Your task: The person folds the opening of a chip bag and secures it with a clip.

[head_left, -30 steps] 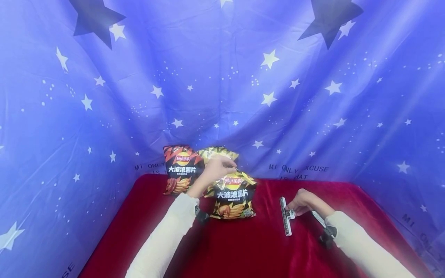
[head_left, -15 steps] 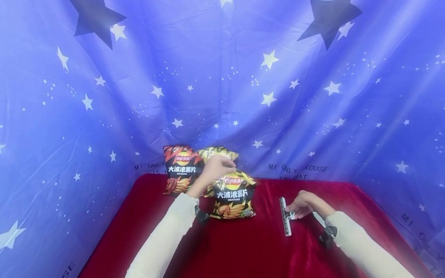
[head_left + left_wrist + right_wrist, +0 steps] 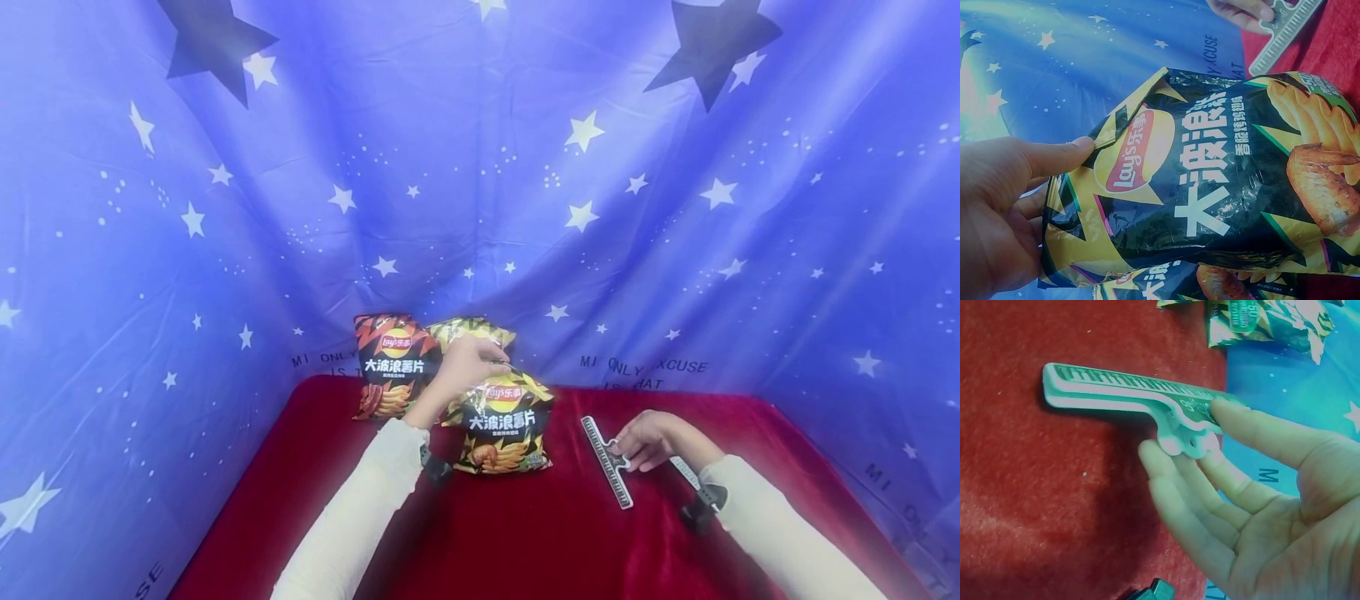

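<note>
My left hand (image 3: 467, 364) pinches the top edge of a black-and-yellow chip bag (image 3: 506, 427). In the left wrist view that edge looks folded over by the thumb (image 3: 1063, 156), and the front label faces the camera. To the right, my right hand (image 3: 651, 437) holds a long metal bag clip (image 3: 606, 462) by its handle. The right wrist view has the thumb on top of the handle and fingers beneath it, with the clip's long jaws together. A gap separates clip and bag.
A red-and-black chip bag (image 3: 393, 367) stands at the back left. Another yellow chip bag (image 3: 457, 327) is partly hidden behind my left hand. Red cloth (image 3: 525, 533) covers the table, and a blue star-patterned curtain (image 3: 480, 167) encloses it.
The right hand has turned the clip, swinging its far end leftward so that it now slants and shows more of its flat face. The left hand and bag stay put.
</note>
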A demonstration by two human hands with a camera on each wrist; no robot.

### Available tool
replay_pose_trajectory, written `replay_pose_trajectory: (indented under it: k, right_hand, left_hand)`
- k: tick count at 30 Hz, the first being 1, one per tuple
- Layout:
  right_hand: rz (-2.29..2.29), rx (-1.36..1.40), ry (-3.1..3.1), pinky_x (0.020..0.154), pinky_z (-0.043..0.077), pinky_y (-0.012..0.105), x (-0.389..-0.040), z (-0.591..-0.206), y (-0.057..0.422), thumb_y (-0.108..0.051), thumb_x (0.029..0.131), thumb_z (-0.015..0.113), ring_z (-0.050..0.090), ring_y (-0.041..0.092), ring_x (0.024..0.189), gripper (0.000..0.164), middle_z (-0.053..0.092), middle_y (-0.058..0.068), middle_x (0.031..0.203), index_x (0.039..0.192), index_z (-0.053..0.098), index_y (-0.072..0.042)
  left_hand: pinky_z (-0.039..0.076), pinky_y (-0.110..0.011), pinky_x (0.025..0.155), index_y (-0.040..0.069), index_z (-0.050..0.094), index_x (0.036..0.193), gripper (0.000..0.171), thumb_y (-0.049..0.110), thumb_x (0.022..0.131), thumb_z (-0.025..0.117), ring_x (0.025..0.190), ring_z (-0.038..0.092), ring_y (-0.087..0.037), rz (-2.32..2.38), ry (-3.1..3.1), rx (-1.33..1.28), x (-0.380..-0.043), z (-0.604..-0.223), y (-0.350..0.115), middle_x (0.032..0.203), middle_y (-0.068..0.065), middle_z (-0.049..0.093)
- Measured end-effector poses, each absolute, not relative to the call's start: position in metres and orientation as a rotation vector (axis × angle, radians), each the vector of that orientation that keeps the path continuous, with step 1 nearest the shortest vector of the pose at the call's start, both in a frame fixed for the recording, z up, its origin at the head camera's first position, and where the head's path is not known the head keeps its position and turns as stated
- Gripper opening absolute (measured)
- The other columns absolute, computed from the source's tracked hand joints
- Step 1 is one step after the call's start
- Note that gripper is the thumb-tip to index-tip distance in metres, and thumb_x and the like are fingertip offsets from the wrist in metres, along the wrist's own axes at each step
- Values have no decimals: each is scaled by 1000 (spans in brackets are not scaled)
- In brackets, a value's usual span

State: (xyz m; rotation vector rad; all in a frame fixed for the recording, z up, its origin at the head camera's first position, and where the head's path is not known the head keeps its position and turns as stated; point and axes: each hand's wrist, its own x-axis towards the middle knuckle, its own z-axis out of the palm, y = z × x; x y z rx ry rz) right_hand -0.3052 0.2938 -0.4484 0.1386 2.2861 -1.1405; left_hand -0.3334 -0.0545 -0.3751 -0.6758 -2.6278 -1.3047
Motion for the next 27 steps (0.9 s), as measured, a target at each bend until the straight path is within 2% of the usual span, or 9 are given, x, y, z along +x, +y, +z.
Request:
replay_pose_trajectory:
  k: [5,11,15,20,24,27]
  right_hand:
    - [-1197,67,2248,77,63,37,-308,-445,301,-9,87,76,75,20,82,28,77,4,87,112,71,3]
    - [-1286,12,2146,85,61,38,-316,-441,312,-10,96,67,73,18,88,37,75,-1,88,128,62,8]
    - [-1327,0,2119,84,60,37,-320,-439,316,-9,100,62,72,14,86,36,74,-3,87,130,59,11]
    - [-1390,-19,2101,88,59,37,-326,-437,322,-11,102,59,71,12,88,34,73,-6,89,130,61,8]
    - [-1469,-53,2076,91,58,37,-332,-429,322,-12,103,58,70,10,90,28,73,-7,90,125,67,2]
    - [-1536,-86,2083,88,59,34,-335,-419,317,-10,102,58,70,9,88,28,73,-7,89,126,65,4]
  left_hand:
    - [59,-42,92,6,80,99,17,14,85,82,98,73,-25,-1285,-2630,-683,-334,-376,-54,101,-8,79]
    - [59,-41,91,8,80,97,14,14,84,82,97,73,-25,-1288,-2622,-686,-332,-375,-54,99,-7,79]
    - [59,-41,91,8,80,97,14,13,84,82,97,73,-25,-1300,-2618,-681,-331,-375,-54,99,-8,79]
    - [59,-43,91,4,79,99,17,13,84,82,98,73,-27,-1304,-2621,-690,-331,-375,-53,101,-9,79]
    - [59,-42,91,7,80,97,14,13,84,82,96,73,-25,-1302,-2620,-683,-332,-376,-53,99,-8,79]
    - [59,-40,90,9,81,95,12,13,84,83,96,73,-24,-1296,-2619,-671,-332,-376,-53,98,-7,79]
